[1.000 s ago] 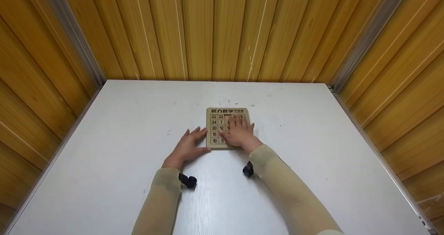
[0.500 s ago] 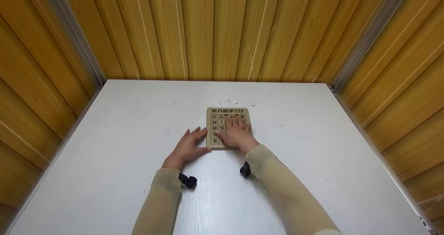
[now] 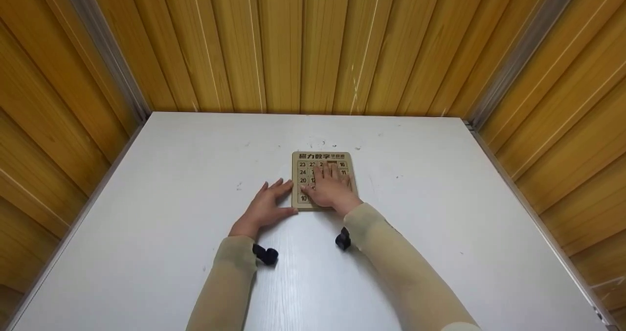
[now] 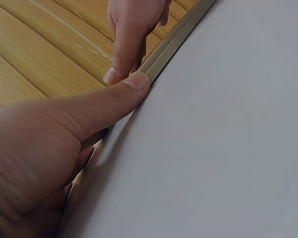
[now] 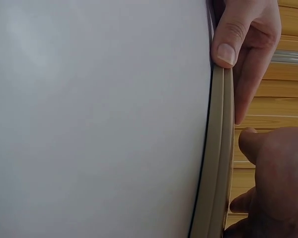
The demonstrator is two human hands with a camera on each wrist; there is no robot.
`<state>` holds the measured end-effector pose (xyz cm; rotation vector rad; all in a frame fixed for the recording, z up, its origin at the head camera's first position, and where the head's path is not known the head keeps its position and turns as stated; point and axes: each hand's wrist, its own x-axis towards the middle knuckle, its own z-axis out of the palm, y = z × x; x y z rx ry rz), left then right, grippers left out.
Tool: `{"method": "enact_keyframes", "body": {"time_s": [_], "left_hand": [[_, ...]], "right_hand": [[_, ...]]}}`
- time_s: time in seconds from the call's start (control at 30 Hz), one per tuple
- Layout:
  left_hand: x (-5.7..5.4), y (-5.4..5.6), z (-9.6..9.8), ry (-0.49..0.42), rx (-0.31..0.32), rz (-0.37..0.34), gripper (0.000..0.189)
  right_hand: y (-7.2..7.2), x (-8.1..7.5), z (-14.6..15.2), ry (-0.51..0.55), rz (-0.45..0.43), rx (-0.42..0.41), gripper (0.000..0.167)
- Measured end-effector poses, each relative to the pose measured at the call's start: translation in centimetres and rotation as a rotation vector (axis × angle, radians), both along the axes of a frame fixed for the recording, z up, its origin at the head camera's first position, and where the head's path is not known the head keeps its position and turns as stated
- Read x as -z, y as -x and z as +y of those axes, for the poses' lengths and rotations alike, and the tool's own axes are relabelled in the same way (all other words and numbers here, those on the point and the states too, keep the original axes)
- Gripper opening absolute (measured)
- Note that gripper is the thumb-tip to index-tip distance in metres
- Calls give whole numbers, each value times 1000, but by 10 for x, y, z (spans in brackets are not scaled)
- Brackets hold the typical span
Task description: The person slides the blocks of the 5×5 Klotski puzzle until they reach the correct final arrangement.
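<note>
A wooden number slide puzzle lies flat on the white table, its numbered tiles in rows under a printed heading. My left hand braces its near left corner, fingertips against the left side and thumb at the near edge. In the left wrist view that thumb touches the puzzle's edge. My right hand lies over the tiles with fingers extended toward the top rows, covering much of the middle and right columns. A dark gap shows in the top row, fourth place, beside the 16 tile.
The white table surrounds the puzzle and has small dark marks behind it. Yellow wood-look panels stand at the back and both sides. Each sleeve cuff carries a small black camera.
My right hand has slid a short way left across the puzzle. A top-row tile has shifted left, so the gap moved from third to fourth place. My left hand stays put.
</note>
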<state>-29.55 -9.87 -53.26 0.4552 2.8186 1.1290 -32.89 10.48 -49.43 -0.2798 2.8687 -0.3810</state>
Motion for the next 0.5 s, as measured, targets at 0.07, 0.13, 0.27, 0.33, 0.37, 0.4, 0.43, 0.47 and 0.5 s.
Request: {"method": "enact_keyframes", "body": {"time_s": [0.07,0.13,0.27,0.33,0.37,0.4,0.43,0.47,0.5], "left_hand": [[0,0,1,0,-2,-2,81],[-1,-1,1,-1,-4,-4,80],[-1,-1,1,-3,-9,-18,81],[-1,-1,0,-8,-10,-14,81],[-1,-1,0,-9,-11,-17,82],[-1,-1,0,-10,-10,-15,82],[-1,-1,0,-9,-9,-14,82],[-1,-1,0,-8,-9,-15,82],[0,-1,-1,-7,-9,-15,82]], "right_hand": [[0,1,2,6,6,-4,88],[-1,1,4,13,11,-8,88],[0,0,12,21,16,-5,88],[0,-1,17,27,16,4,87],[0,-1,19,30,16,10,87],[1,-2,22,32,14,18,86],[1,-2,24,35,10,25,86],[1,-2,27,39,4,32,86],[1,-2,29,43,-4,39,87]]}}
